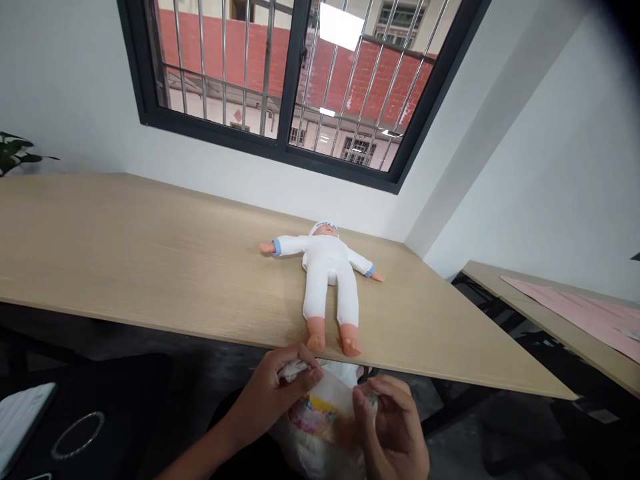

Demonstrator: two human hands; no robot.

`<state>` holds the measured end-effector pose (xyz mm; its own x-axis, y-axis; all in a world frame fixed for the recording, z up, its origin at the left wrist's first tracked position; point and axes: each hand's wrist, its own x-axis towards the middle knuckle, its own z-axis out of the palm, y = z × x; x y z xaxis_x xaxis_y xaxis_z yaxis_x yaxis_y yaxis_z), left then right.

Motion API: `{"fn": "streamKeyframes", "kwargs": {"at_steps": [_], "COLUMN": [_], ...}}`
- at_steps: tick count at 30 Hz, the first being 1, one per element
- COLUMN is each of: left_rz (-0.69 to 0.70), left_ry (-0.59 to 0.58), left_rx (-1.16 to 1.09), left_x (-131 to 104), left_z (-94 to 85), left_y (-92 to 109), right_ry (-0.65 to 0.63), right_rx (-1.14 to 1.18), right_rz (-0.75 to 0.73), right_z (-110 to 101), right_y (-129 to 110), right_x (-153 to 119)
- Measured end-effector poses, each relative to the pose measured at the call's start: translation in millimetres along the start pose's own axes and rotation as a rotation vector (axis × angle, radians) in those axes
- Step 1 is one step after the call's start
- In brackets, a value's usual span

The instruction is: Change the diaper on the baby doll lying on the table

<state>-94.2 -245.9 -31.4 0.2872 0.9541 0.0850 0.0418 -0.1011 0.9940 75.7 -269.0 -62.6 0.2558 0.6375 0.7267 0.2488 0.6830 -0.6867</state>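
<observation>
Just below the table's front edge I hold a white diaper point(313, 447) with a colourful printed band across its front. My left hand point(283, 383) pinches its upper left side between thumb and fingers. At the right side, the curled fingers of my right hand point(393, 423) grip it near the band's end. Beyond my hands a baby doll point(327, 263) lies on its back, arms spread, feet toward me. It wears a white suit with blue cuffs and a white cap. The diaper's lower part fades into shadow.
The doll rests on a light wooden table point(150, 253) beneath a barred window point(280, 147). On the right, another table point(485, 280) carries a pink sheet point(575, 310). A black surface at lower left holds a ring-shaped item point(77, 435) and a white object point(23, 420). Plant leaves point(20, 152) show far left.
</observation>
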Motion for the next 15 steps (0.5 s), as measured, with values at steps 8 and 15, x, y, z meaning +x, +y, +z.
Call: {"fn": "streamKeyframes", "kwargs": {"at_steps": [8, 15], "left_rz": [0.037, 0.061], "left_ry": [0.097, 0.082], "left_rx": [0.032, 0.009], "left_x": [0.3, -0.4], "left_z": [-3.2, -2.7], "left_y": [0.6, 4.8], "right_ry": [0.165, -0.132], "right_rx": [0.038, -0.153], "right_rz": [0.156, 0.199], "right_z": [-6.6, -0.4], "right_y": [1.4, -1.1], "right_x": [-2.8, -3.1]}}
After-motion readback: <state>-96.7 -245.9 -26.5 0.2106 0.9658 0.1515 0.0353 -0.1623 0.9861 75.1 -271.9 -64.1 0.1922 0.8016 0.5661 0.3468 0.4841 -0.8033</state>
